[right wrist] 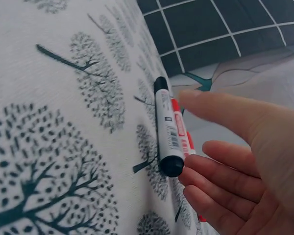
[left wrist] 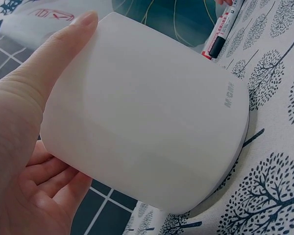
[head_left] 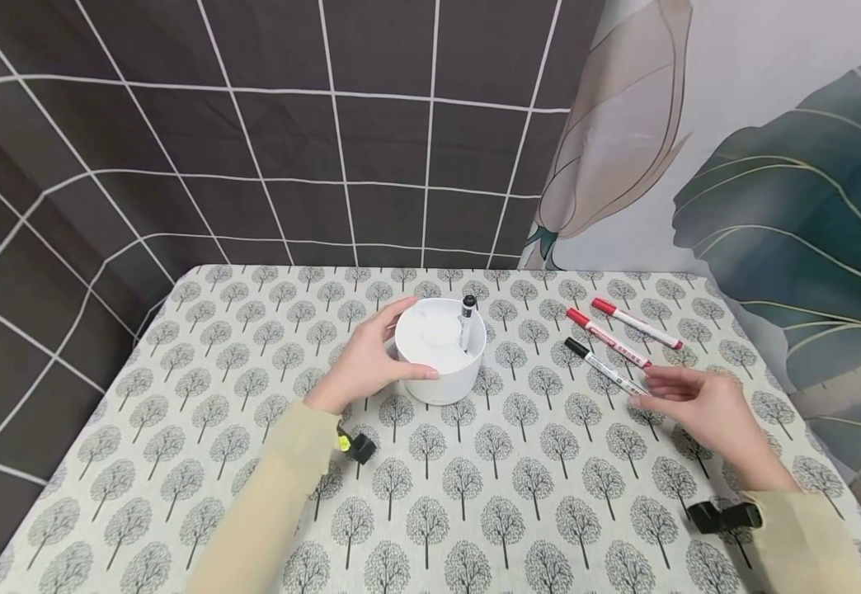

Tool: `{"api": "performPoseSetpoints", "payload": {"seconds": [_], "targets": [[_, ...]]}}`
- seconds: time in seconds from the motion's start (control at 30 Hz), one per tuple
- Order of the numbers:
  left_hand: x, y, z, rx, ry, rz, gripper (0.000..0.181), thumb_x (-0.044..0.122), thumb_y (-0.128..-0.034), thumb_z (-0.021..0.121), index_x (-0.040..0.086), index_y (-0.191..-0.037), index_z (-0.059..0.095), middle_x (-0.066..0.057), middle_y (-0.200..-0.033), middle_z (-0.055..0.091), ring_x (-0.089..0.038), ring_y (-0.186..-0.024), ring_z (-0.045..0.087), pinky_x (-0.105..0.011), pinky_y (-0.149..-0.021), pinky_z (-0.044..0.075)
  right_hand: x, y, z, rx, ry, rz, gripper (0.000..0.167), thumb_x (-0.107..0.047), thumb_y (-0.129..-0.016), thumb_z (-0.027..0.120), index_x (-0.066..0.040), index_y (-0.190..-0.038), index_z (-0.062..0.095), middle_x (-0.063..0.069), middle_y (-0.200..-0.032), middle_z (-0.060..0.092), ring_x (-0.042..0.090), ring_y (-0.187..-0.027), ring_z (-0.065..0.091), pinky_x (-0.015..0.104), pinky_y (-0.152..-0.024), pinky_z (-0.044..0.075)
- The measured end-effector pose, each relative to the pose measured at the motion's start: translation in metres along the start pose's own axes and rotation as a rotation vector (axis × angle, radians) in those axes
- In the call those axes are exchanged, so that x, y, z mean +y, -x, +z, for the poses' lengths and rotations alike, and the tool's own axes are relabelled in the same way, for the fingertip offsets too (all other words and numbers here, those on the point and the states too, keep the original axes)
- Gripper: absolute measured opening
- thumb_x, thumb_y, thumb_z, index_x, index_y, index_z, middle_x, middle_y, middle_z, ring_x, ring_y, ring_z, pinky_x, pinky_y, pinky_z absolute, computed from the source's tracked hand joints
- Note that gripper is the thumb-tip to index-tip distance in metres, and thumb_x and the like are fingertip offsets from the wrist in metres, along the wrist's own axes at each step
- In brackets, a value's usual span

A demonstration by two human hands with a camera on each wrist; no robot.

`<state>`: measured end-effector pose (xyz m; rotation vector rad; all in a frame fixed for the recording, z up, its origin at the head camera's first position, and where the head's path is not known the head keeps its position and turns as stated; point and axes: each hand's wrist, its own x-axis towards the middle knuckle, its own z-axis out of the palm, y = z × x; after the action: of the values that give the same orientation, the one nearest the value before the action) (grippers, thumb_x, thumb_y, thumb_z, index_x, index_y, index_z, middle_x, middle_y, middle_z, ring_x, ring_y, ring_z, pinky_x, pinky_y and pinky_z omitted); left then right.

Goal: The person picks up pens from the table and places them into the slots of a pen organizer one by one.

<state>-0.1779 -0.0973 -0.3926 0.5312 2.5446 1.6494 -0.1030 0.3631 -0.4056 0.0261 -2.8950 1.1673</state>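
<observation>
My left hand (head_left: 364,361) grips the side of a round white pen holder (head_left: 441,386), thumb at the front and fingers at the back. The left wrist view shows the holder's smooth wall (left wrist: 147,117) between thumb and fingers. Inside it a black-capped marker (head_left: 468,313) stands upright. To the right, a black-capped white marker (head_left: 603,365) lies on the cloth. My right hand (head_left: 708,412) is at its near end, thumb and fingers apart with nothing held. In the right wrist view the black marker (right wrist: 167,125) lies just beside the fingertips (right wrist: 193,171); contact cannot be made out.
Two red-capped markers lie behind the black one: one nearer (head_left: 609,338) and one farther back (head_left: 638,324). A tree-patterned cloth (head_left: 430,528) covers the table. Behind it hang a dark grid curtain (head_left: 378,140) and a leaf-printed one (head_left: 794,198).
</observation>
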Motion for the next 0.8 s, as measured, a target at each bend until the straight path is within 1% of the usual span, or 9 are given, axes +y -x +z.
{"api": "performPoseSetpoints", "payload": {"seconds": [0.07,0.17,0.33,0.53,0.7,0.8], "targets": [[0.0,0.0,0.0,-0.001,-0.003,0.001,0.11,0.033,-0.0605,0.101,0.022,-0.154,0.044,-0.002,-0.15,0.049,-0.03,-0.135,0.049,-0.047,-0.113,0.039,0.001,0.0,0.002,0.011,0.011,-0.007,0.061,-0.036,-0.08,0.089,0.0,-0.125,0.069,0.017,-0.108,0.074,0.001,-0.083,0.068,0.017,-0.066,0.057],[0.0,0.0,-0.001,-0.002,-0.003,0.002,0.109,0.033,-0.0605,0.101,0.022,-0.153,0.044,-0.002,-0.15,0.049,-0.03,-0.135,0.049,-0.046,-0.113,0.039,0.002,0.001,0.004,0.037,0.021,-0.037,0.053,-0.031,-0.079,0.09,0.0,-0.118,0.072,0.014,-0.1,0.075,0.004,-0.078,0.068,0.019,-0.062,0.056],[0.0,0.0,-0.001,-0.002,0.004,0.005,0.108,0.032,-0.0609,0.101,0.022,-0.153,0.045,-0.001,-0.149,0.049,-0.028,-0.135,0.049,-0.044,-0.113,0.039,0.005,0.001,0.009,0.05,0.041,-0.067,0.042,-0.022,-0.081,0.089,0.0,-0.113,0.074,0.01,-0.092,0.074,0.005,-0.074,0.066,0.018,-0.059,0.054],[0.0,0.0,-0.001,-0.002,0.005,-0.001,0.109,0.034,-0.0606,0.101,0.023,-0.153,0.044,-0.001,-0.149,0.05,-0.029,-0.135,0.049,-0.045,-0.113,0.039,0.008,0.0,0.011,0.066,0.077,-0.085,0.03,-0.014,-0.081,0.087,-0.002,-0.107,0.077,0.006,-0.087,0.074,0.005,-0.071,0.065,0.017,-0.059,0.052],[-0.001,-0.001,-0.001,-0.003,0.0,0.0,0.11,0.035,-0.0603,0.101,0.023,-0.154,0.044,-0.001,-0.15,0.049,-0.03,-0.135,0.049,-0.046,-0.113,0.039,0.009,0.0,0.012,0.08,0.1,-0.08,0.027,-0.014,-0.084,0.085,-0.003,-0.108,0.077,0.007,-0.087,0.074,0.005,-0.07,0.064,0.018,-0.057,0.051],[-0.001,-0.001,-0.001,-0.002,0.003,0.001,0.11,0.034,-0.0603,0.101,0.023,-0.154,0.044,-0.001,-0.15,0.049,-0.029,-0.135,0.049,-0.046,-0.114,0.039,0.006,0.001,0.011,0.086,0.077,-0.061,0.027,-0.015,-0.087,0.083,-0.003,-0.111,0.076,0.01,-0.091,0.074,0.007,-0.07,0.064,0.021,-0.055,0.051]]}}
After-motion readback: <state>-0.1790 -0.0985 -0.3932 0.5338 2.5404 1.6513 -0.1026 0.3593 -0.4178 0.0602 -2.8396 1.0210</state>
